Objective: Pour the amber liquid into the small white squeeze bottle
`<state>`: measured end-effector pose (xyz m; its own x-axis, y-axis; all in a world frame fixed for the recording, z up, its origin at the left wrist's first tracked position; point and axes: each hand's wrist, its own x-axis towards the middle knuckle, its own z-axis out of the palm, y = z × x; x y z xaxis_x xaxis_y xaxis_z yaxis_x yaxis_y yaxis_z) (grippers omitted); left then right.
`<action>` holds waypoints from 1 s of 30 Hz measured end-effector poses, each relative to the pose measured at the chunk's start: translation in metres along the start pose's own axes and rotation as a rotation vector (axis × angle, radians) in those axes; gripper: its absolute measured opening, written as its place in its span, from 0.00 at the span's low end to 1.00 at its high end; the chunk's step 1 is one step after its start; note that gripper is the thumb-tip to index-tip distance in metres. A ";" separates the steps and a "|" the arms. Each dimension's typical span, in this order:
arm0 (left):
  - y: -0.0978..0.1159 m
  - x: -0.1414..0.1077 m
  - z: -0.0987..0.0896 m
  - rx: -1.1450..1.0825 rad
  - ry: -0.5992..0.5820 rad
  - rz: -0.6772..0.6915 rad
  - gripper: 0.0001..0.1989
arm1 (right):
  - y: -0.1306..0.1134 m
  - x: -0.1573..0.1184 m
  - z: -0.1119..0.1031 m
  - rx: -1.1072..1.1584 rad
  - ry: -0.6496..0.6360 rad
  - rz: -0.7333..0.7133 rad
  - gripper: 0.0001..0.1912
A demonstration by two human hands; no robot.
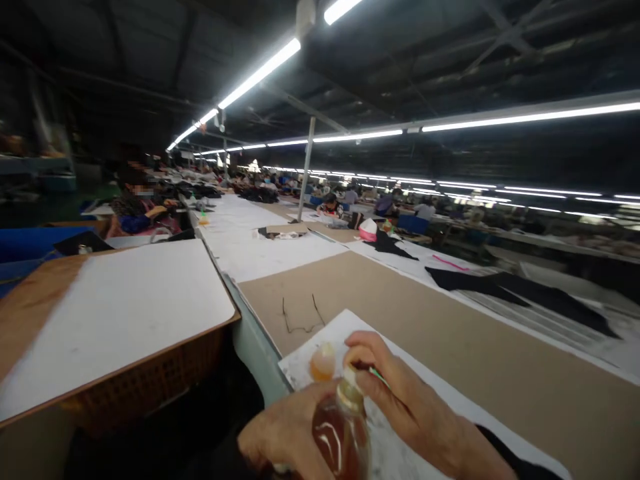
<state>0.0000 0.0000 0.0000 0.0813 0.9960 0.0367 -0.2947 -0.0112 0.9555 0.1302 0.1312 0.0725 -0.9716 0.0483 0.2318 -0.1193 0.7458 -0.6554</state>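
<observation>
Bottle (334,437) near the surface's (253,340) left edge: left fingers (320,390) clamp it, right fingers (373,343) pinch white cap (350,377); brown sheet (400,317) beyond.

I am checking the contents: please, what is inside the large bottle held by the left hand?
Brownish liquid shows through the large bottle. The left hand covers part of its side, hiding what is behind; the bottom lies outside the picture.

The left hand (290,427) grips a transparent, amber-filled bottle (341,437). The right hand (403,397) holds a small white cap (351,377) at its top.
</observation>
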 end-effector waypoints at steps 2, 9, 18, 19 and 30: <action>-0.002 0.006 -0.002 -0.019 -0.028 -0.010 0.34 | 0.002 0.001 -0.002 0.139 -0.002 0.005 0.12; -0.005 0.010 0.003 0.002 0.017 -0.005 0.31 | 0.016 -0.002 0.001 0.445 0.065 0.080 0.09; -0.004 0.010 0.010 0.435 0.157 0.069 0.31 | 0.016 -0.009 0.003 0.429 0.135 0.044 0.10; -0.006 0.011 0.010 0.454 0.165 0.086 0.31 | 0.018 -0.009 0.003 0.477 0.135 0.046 0.10; -0.030 0.007 0.011 0.551 0.314 0.074 0.30 | 0.003 -0.018 -0.022 0.366 0.515 0.001 0.12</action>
<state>0.0200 0.0068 -0.0256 -0.2277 0.9685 0.1011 0.2506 -0.0421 0.9672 0.1515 0.1473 0.0818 -0.7595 0.4306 0.4875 -0.2688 0.4747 -0.8381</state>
